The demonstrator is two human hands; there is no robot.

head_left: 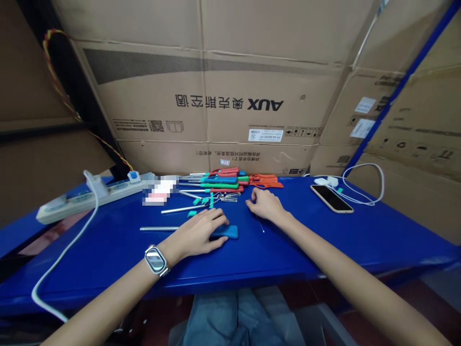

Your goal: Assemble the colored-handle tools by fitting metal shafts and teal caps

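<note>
My left hand (pixel 200 231), with a watch (pixel 156 260) on the wrist, lies over a blue-handled tool (pixel 230 231) with a long metal shaft. Its thumb and fingers sit on either side of the handle. To the right, my right hand (pixel 267 204) has its fingers curled together, and a thin metal rod (pixel 260 224) with a bright tip sticks out below it; the pinch itself is partly hidden. Beyond the hands lies a pile of similar tools with red, green and blue handles (pixel 219 180). Small clear-handled pieces (pixel 230 197) and green scraps (pixel 192 214) lie nearer.
Orange flat pieces (pixel 266 180) lie behind my right hand. A phone (pixel 332 198) and white cables (pixel 376 185) are at the right. A power strip (pixel 72 204) runs along the left of the blue table (pixel 288 254). Cardboard (pixel 223 72) walls the back.
</note>
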